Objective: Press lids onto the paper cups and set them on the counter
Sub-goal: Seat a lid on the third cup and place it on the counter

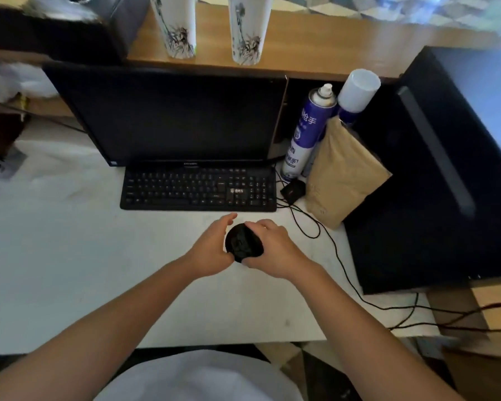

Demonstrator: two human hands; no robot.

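A round black lid point(240, 242) sits between my two hands above the white desk, just in front of the keyboard. My left hand point(213, 250) curls around its left side, thumb up. My right hand point(272, 247) grips its right side and top edge. A cup under the lid is hidden, so I cannot tell if one is there. Two tall white paper cups with ink drawings point(175, 27) point(248, 30) stand without lids on the wooden counter point(315, 50) behind the monitor.
A black monitor point(171, 117) and keyboard point(198, 188) fill the desk's point(55, 256) middle. Two spray cans point(304, 131), a brown paper bag point(342, 172) and a black box point(434, 175) crowd the right side. Cables point(342, 264) trail across the desk at right.
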